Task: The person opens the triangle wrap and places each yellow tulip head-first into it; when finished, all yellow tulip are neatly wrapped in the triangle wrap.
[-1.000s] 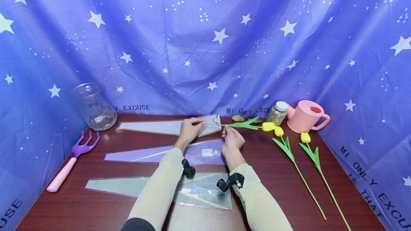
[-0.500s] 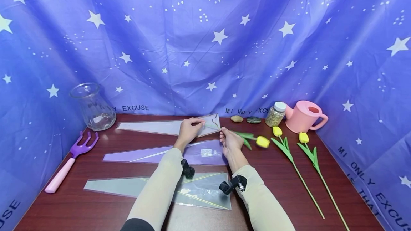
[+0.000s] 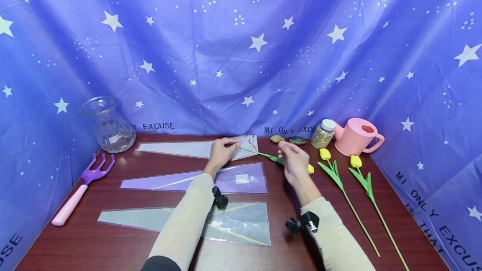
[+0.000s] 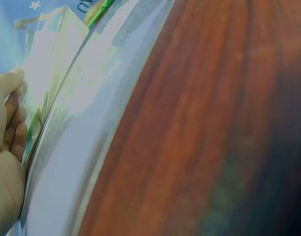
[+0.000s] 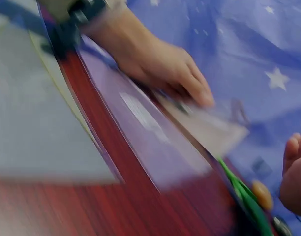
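My left hand (image 3: 221,154) pinches the clear film at the wide end of a white tapered plastic flower sleeve (image 3: 180,149); in the left wrist view, fingers (image 4: 15,78) lie against this film. One yellow tulip has its green stem running into the sleeve's mouth, and its leaves (image 3: 275,159) lie just outside. Its yellow bloom (image 3: 310,169) shows beyond my right hand (image 3: 295,163), which hangs over the flower with loosely curled fingers and nothing in them. In the right wrist view that hand (image 5: 295,182) is apart from the tulip's leaves (image 5: 249,201).
A purple sleeve (image 3: 222,182) and a grey sleeve (image 3: 135,216) lie nearer. Two more tulips (image 3: 346,191) lie right, before a jar (image 3: 323,135) and a pink watering can (image 3: 357,137). Two stones (image 3: 277,139) are behind. At left are a glass vase (image 3: 116,133) and hand fork (image 3: 71,204).
My right hand has let go of the tulip's stem at the sleeve's mouth and moved right. The stem stays in the sleeve, the bloom lower than before. My left hand keeps its place.
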`<state>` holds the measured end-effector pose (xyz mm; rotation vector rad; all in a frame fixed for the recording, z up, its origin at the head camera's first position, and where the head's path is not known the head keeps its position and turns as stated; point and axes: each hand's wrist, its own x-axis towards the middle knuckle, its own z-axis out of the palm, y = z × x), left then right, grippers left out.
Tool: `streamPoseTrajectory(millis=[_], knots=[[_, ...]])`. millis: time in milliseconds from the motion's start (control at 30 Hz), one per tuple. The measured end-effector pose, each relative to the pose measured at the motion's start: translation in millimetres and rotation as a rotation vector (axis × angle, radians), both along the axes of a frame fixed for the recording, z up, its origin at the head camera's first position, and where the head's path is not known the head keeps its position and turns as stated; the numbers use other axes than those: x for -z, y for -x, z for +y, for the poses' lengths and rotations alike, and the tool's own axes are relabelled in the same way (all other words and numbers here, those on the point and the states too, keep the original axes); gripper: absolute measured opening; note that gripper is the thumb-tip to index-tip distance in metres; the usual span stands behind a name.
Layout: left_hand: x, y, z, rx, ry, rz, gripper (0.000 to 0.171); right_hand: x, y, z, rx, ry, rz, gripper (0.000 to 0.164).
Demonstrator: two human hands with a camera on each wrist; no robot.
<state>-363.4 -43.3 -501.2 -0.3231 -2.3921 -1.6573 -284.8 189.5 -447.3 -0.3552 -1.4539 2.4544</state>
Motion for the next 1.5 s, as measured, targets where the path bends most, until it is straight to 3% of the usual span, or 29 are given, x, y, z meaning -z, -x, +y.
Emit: streamPoseTrajectory(millis=[167, 300, 467, 600, 900, 1300, 1500], knots=[[0.5, -1.0, 1, -0.003, -0.004, 0.015, 0.014, -1.7, -3.1, 49, -0.112, -0.147, 0.023, 0.015], [0.7, -0.8, 1, -0.004, -0.012, 0.008, 0.014, -0.8, -5.4, 84, -0.218, -0.426, -0.010, 0.012], [0.2, 0.0, 1, 0.000, -0.017, -0.010, 0.015, 4.4, -5.3, 113, -0.273, -0.819, -0.027, 0.036], [1.2, 0.2, 0, -0.001, -0.013, -0.007, 0.015, 14.2, -4.7, 123, -0.293, -1.002, -0.041, 0.036], [0.3, -1.0, 0, 0.003, -0.018, 0.008, 0.015, 25.5, -2.8, 121, -0.350, -1.068, -0.027, 0.032], [-1.3, -1.1, 0, 0.001, -0.017, -0.002, 0.014, 32.3, 0.8, 122, -0.327, -1.151, -0.030, 0.023], [0.4, -0.6, 0, -0.003, -0.011, -0.001, 0.013, 37.6, 0.6, 122, -0.311, -1.217, 0.014, 0.018]])
